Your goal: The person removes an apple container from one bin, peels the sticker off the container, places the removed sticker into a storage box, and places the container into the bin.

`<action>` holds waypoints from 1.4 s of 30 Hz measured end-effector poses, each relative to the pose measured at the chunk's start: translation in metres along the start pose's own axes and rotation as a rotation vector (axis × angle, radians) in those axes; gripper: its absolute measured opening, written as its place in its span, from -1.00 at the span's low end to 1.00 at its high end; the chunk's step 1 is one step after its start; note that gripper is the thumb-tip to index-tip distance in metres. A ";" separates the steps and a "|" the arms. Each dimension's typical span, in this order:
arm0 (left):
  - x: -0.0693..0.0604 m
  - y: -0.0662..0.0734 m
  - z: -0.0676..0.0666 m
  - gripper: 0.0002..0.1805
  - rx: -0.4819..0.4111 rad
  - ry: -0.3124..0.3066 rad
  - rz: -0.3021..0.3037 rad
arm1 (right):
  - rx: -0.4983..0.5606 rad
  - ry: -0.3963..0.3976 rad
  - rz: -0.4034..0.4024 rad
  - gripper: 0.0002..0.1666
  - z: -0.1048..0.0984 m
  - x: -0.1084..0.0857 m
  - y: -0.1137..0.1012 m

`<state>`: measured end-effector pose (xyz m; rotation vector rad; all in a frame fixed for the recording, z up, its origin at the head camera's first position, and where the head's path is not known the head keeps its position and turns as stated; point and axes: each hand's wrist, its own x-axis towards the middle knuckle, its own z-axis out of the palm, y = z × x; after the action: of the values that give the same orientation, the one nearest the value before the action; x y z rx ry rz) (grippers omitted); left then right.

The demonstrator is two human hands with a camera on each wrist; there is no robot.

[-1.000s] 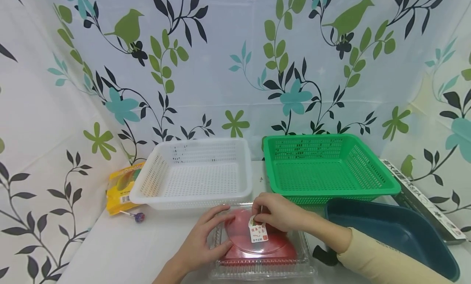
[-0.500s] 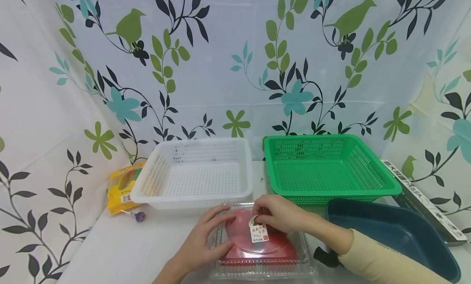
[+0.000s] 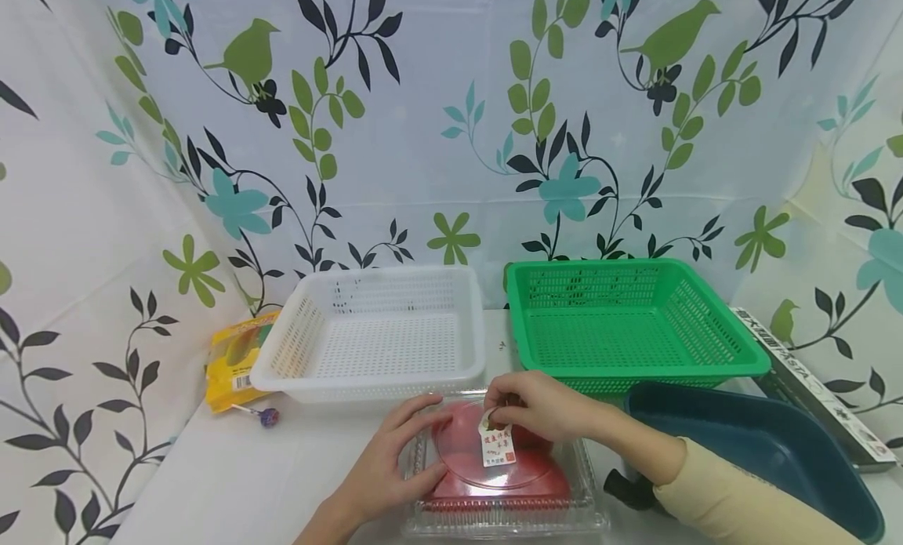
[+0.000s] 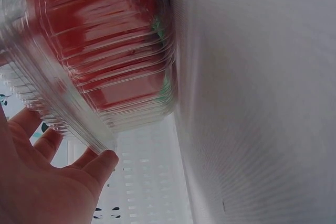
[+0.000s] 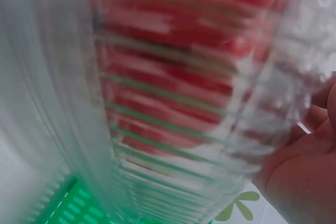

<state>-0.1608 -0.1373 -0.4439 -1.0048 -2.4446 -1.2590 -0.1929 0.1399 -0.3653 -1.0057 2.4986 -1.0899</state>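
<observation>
"What's changed?"
"Pinched by the right hand (image 3: 534, 404), the white sticker (image 3: 498, 448) bends slightly more; the left hand (image 3: 393, 459) rests, fingers spread, on the clear clamshell (image 3: 504, 521)."
"Hidden?"
"Sticker's top edge, behind the pinch."

Clear box (image 3: 508, 521): glossy, ribbed plastic. Label (image 3: 498, 452): paper-like. Green basket (image 3: 592, 317): smooth plastic. Backdrop (image 3: 423, 161): matt cloth.

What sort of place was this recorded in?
Likely a makeshift tabletop filming corner: a white table backed by printed cloth, with a white basket and green basket side by side.
</observation>
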 end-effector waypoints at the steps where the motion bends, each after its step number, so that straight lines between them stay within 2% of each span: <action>1: 0.000 0.000 0.000 -0.37 0.004 0.003 0.006 | 0.005 -0.003 -0.007 -0.90 -0.001 0.000 0.000; 9: 0.000 0.000 0.001 -0.40 0.026 0.022 0.044 | 0.011 -0.019 -0.031 -0.92 -0.009 -0.003 -0.006; 24: -0.001 0.000 0.001 -0.39 0.012 0.002 0.008 | 0.028 -0.028 -0.093 -0.92 -0.019 -0.011 -0.014; 32: 0.000 0.001 0.000 -0.38 0.013 0.004 0.005 | 0.075 -0.014 -0.067 -0.92 -0.026 -0.012 -0.015; 42: 0.000 -0.001 0.001 -0.38 0.048 0.023 0.055 | 0.069 0.019 -0.046 -0.92 -0.039 -0.021 -0.005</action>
<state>-0.1614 -0.1373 -0.4450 -1.0320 -2.4006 -1.1817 -0.1926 0.1734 -0.3363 -1.0429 2.4459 -1.1953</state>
